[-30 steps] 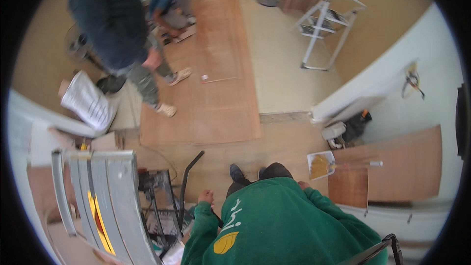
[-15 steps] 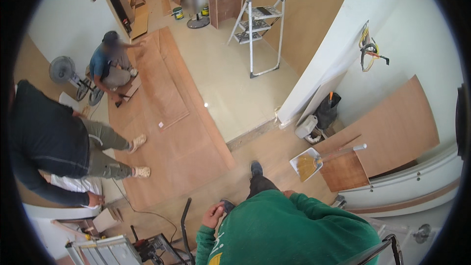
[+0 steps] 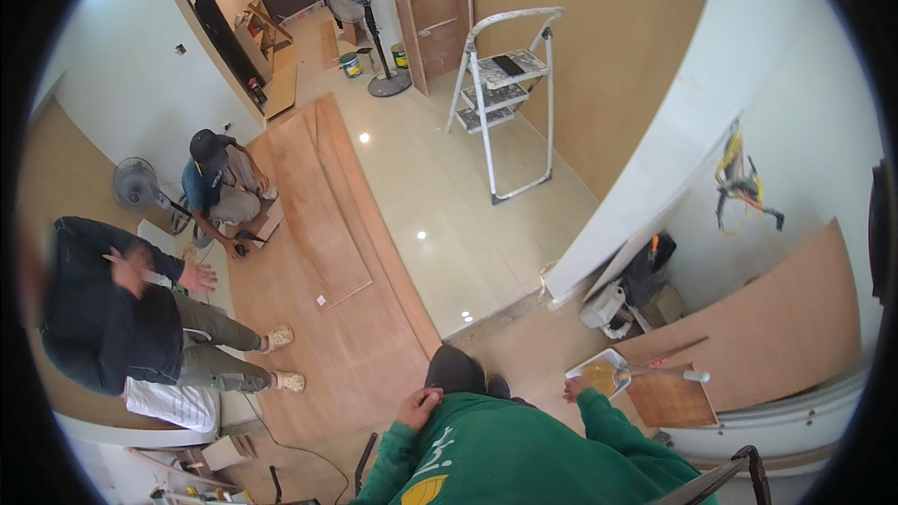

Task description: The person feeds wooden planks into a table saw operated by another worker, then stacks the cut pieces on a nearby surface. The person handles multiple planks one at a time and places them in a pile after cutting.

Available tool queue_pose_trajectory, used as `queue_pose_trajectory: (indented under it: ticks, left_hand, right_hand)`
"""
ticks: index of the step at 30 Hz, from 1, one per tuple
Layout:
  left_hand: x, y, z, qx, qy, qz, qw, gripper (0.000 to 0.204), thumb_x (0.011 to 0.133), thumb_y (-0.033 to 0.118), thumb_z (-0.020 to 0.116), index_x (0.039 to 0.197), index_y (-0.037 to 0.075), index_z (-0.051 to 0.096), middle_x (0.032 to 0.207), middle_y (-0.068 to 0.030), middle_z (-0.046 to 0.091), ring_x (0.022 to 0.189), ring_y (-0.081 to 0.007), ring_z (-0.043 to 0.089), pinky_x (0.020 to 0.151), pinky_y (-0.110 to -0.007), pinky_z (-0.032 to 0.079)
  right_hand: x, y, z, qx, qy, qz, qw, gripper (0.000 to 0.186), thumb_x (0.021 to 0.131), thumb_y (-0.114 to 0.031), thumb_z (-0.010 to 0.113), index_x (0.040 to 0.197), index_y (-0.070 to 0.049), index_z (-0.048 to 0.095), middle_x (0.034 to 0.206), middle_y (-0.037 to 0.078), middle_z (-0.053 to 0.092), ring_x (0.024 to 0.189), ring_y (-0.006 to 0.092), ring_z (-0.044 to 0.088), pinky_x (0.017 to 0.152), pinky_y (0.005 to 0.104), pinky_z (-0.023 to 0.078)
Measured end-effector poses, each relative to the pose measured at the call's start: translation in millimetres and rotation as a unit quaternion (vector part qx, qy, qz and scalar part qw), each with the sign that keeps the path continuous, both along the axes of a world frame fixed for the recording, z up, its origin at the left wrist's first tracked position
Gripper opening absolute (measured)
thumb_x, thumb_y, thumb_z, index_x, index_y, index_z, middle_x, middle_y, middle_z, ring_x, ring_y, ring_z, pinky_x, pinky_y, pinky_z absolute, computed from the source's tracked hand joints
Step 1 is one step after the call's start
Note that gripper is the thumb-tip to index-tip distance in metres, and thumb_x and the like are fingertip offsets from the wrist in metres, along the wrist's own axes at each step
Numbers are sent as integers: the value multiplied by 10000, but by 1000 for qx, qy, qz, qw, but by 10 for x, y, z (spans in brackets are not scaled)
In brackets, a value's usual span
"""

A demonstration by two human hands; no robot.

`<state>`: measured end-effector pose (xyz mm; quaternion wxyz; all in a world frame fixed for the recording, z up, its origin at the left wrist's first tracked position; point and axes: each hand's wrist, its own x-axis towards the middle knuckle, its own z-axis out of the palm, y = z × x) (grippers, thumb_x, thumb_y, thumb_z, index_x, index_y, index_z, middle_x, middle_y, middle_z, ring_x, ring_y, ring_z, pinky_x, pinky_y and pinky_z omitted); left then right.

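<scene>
My left hand (image 3: pixel 418 408) is closed beside my dark-clad raised knee, its fingers curled together; I cannot make out anything in them. My right hand (image 3: pixel 577 389) reaches out from the green sleeve, fingers apart and holding nothing that I can see. It overlaps the left edge of a white dustpan (image 3: pixel 618 355) in the picture; whether they touch I cannot tell. A broom with yellow bristles (image 3: pixel 599 375) lies in the dustpan, its pale handle pointing right. Large plywood sheets (image 3: pixel 374 355) cover the floor ahead to the left.
One person (image 3: pixel 217 178) crouches on the plywood with a dark tool; another (image 3: pixel 122 318) stands at left. A stepladder (image 3: pixel 505 84) stands ahead, a pedestal fan (image 3: pixel 372 37) beyond it. Wires (image 3: pixel 744 182) hang from the right wall above leaning plywood (image 3: pixel 776 309). A cord (image 3: pixel 299 449) crosses the floor.
My right hand has moved outward to the right, toward the dustpan. My knee has come up or forward beside my left hand. The standing person has raised both hands; the view has shifted.
</scene>
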<state>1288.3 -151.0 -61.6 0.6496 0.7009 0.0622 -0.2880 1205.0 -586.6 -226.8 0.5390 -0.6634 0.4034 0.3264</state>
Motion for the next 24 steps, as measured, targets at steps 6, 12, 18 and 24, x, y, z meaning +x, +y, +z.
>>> queue_pose_trajectory:
  ticks: [6,12,18,24]
  left_hand:
    - [1362,-309,-296,68,0,-6,998,265,911,243,562,1047,25,627,851,-62,640,705,-115,594,684,-262,493]
    - [2961,-442,-396,158,35,-51,985,254,867,276,618,885,23,625,662,-30,593,542,-106,548,521,-272,454]
    - [4169,-230,-82,150,-51,-30,987,279,880,293,600,885,15,618,618,-19,552,526,-109,541,472,-251,467]
    - [4830,-60,-278,121,109,52,985,277,881,280,595,938,10,611,661,-55,582,547,-130,566,474,-261,499]
  right_hand:
    - [709,-106,41,-71,-95,178,977,267,836,-263,502,851,-22,617,783,124,635,701,222,659,576,374,550]
    - [2194,-223,31,-206,-99,629,743,279,760,-307,557,874,-80,674,880,139,665,864,320,634,756,446,504]
    - [4323,-371,379,-185,-68,152,969,336,723,-363,605,865,-65,669,893,147,660,908,307,613,819,411,479]
    - [6335,-488,1079,-342,-242,114,901,411,777,-467,625,848,-63,648,834,148,648,835,318,612,753,414,480]
